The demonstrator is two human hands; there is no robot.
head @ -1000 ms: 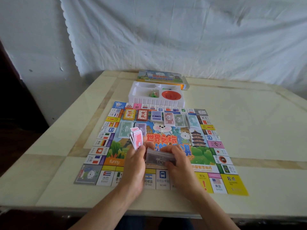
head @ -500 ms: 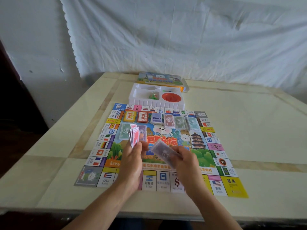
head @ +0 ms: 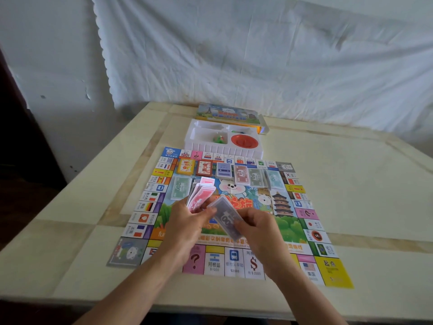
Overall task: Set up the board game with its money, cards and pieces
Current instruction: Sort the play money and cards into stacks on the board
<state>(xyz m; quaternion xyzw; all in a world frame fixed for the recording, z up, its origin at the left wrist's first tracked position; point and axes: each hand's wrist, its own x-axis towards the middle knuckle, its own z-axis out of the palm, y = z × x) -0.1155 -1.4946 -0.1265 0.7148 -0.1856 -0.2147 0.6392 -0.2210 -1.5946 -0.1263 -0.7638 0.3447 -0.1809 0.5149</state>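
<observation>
A cream stone table (head: 351, 184) with tan inlaid bands fills the lower frame. Behind it a creased white sheet (head: 257, 55) hangs over a pale wall (head: 58, 66), and the far left edge is dark.

The board (head: 328, 270) lies flat at centre frame. A white tray (head: 225, 150) touches its top edge, and a box (head: 229, 112) sits just behind the tray. In the tray are one red dish (head: 244, 140) and some green pieces (head: 219, 138), too small to count.

Seven stacks lie on the board's upper part. Three are cards: yellow (head: 186, 166), red (head: 204, 168) and blue (head: 224, 170). Four are notes: pink 10s (head: 241, 174), green 50s (head: 255, 177), teal 100s (head: 273, 178) and green 500s (head: 180, 187).

Both forearms cross the near edge and hide the board's lower middle. The left hand (head: 185, 221) grips a fan of pink notes (head: 201, 193) in curled fingers, its fingertips touching the purple notes (head: 226, 216). The right hand (head: 257, 228) pinches those, tilted, above the board's centre.
</observation>
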